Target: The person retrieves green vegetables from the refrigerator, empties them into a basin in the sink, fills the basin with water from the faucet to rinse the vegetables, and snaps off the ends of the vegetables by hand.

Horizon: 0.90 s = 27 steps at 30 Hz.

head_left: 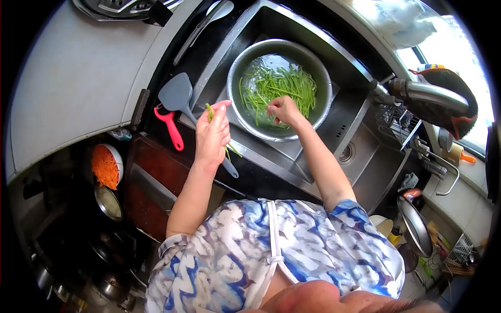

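Our left hand (213, 133) holds a few green stems (210, 111) in its folded fingers (ends poking out), the red peeler (169, 127) left of them. Farther out, our right hand (284, 110) curls its fingers together (a pinch, we cannot tell) over the loose greens (289, 86), which spread beyond those fingertips in the metal bowl (324, 86).

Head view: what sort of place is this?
Most likely a home kitchen: a metal sink holding a basin of green stalks in water, a grey spatula and a red peeler beside it.
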Each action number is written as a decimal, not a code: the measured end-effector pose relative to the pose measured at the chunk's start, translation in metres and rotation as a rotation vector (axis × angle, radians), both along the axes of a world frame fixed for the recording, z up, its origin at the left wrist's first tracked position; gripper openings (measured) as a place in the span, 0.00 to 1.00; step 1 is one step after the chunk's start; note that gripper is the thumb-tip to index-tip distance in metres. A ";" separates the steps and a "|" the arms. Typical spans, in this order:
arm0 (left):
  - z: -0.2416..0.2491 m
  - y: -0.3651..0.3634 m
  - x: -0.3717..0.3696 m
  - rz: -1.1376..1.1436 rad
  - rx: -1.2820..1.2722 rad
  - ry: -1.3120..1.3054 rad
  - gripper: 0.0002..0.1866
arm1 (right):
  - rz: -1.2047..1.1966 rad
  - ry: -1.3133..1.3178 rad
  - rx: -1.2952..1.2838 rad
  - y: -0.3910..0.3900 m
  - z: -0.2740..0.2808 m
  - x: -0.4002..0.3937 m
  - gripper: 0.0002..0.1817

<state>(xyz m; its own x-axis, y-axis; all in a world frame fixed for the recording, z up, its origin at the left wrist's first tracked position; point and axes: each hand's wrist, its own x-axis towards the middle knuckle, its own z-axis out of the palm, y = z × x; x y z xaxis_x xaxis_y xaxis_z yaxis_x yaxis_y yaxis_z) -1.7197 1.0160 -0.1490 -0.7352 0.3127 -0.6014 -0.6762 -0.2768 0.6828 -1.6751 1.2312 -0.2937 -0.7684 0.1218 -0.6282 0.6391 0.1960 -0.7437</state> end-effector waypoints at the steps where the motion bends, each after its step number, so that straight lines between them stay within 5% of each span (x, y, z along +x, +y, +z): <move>1: -0.004 0.005 0.001 -0.006 0.008 0.005 0.11 | -0.043 0.024 -0.072 0.007 0.017 0.004 0.08; 5: -0.007 0.030 0.008 -0.217 -0.104 0.088 0.11 | -0.100 0.206 -0.122 0.011 0.085 0.032 0.07; 9: 0.007 0.058 0.022 -0.291 -0.150 0.273 0.09 | -0.072 0.595 0.264 -0.001 0.131 0.063 0.06; 15: 0.003 0.064 0.032 -0.393 -0.199 0.691 0.08 | -0.043 0.776 0.373 -0.004 0.158 0.079 0.08; 18: 0.029 0.063 0.035 -0.429 -0.501 1.329 0.09 | -0.198 0.630 0.181 0.000 0.172 0.085 0.09; 27: 0.040 0.052 0.040 -0.588 -0.680 1.706 0.14 | -0.250 0.227 -0.547 0.014 0.196 0.084 0.09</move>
<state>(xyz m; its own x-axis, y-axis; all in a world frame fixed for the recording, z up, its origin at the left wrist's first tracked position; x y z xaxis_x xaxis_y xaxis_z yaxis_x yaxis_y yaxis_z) -1.6798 1.0682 -0.1093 -0.4941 0.7610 0.4204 0.8255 0.2589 0.5016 -1.5906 1.2450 -0.0973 -0.8795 0.0232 -0.4754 0.4311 -0.3845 -0.8163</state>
